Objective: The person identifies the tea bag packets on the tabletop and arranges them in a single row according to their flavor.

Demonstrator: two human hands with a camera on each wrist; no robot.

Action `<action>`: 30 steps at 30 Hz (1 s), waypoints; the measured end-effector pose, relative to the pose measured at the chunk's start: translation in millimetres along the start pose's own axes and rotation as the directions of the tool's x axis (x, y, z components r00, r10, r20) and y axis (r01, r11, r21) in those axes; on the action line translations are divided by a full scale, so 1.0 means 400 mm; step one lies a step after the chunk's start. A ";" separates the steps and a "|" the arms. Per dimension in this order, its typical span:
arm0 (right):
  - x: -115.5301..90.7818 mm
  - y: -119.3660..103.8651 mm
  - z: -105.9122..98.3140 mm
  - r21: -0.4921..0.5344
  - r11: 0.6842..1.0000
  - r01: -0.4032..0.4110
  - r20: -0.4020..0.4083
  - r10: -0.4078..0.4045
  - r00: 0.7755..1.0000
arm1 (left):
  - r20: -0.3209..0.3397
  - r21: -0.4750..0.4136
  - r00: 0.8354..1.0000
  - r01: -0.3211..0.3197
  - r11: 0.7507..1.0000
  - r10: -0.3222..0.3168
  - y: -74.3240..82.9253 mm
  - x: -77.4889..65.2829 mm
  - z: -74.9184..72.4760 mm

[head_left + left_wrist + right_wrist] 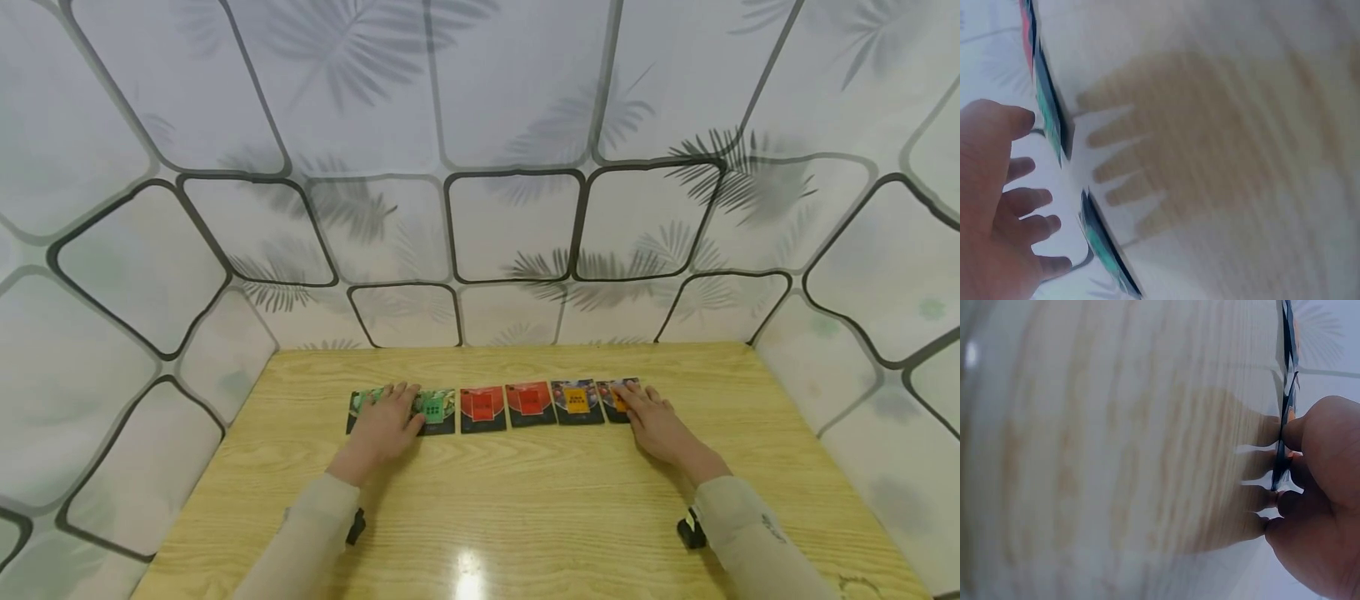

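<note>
A row of small flat packets runs across the table. At its left end are two green packets, the outer one [355, 407] partly covered by my left hand [384, 427] and the inner one [433, 412] beside its thumb. In the left wrist view, the left hand's [997, 206] fingers are spread above the tabletop. Two red packets [483, 408] [531, 403] lie in the middle. To their right is a dark packet [577, 402] with an orange label. My right hand [660, 425] rests on the similar outermost packet [613, 408], its thumb and fingertips touching it, fingers spread.
The light wood-grain table [495, 500] is bordered at the back and sides by pale patterned cloth walls [517, 225]. Black wrist devices [356, 527] show beside both sleeves. A bright reflection lies near the front of the table.
</note>
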State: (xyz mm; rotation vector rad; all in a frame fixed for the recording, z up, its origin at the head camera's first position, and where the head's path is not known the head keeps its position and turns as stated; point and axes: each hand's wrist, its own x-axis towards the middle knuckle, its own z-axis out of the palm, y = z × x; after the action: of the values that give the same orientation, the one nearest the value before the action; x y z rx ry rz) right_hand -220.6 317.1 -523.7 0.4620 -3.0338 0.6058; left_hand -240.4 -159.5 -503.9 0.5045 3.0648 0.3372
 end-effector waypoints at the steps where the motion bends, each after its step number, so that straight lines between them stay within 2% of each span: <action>1: 0.001 -0.001 0.000 -0.001 1.000 0.000 0.000 0.000 1.000 | -0.011 0.008 1.000 0.008 1.000 -0.008 -0.008 0.001 -0.003; 8: 0.003 -0.002 0.001 0.009 1.000 0.000 0.004 0.000 1.000 | -0.040 -0.003 0.995 0.097 0.995 -0.097 -0.061 -0.004 -0.016; 15: 0.004 -0.002 0.001 0.012 1.000 0.005 -0.001 -0.005 1.000 | -0.010 0.004 0.985 0.173 0.985 -0.173 -0.101 -0.012 -0.023; 25: 0.004 -0.001 0.000 0.004 1.000 0.005 -0.003 -0.005 1.000 | 0.037 0.002 0.976 0.217 0.976 -0.217 -0.107 -0.027 -0.023; 30: 0.003 -0.001 0.002 0.006 1.000 -0.004 0.000 0.004 1.000 | 0.034 -0.009 0.975 0.221 0.975 -0.221 -0.108 -0.031 -0.022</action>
State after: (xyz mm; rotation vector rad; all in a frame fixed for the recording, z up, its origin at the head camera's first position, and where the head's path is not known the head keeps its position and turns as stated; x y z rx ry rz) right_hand -221.5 316.2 -524.4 0.4565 -3.0340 0.6147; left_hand -242.8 -205.2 -504.7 0.1632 3.0437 0.3374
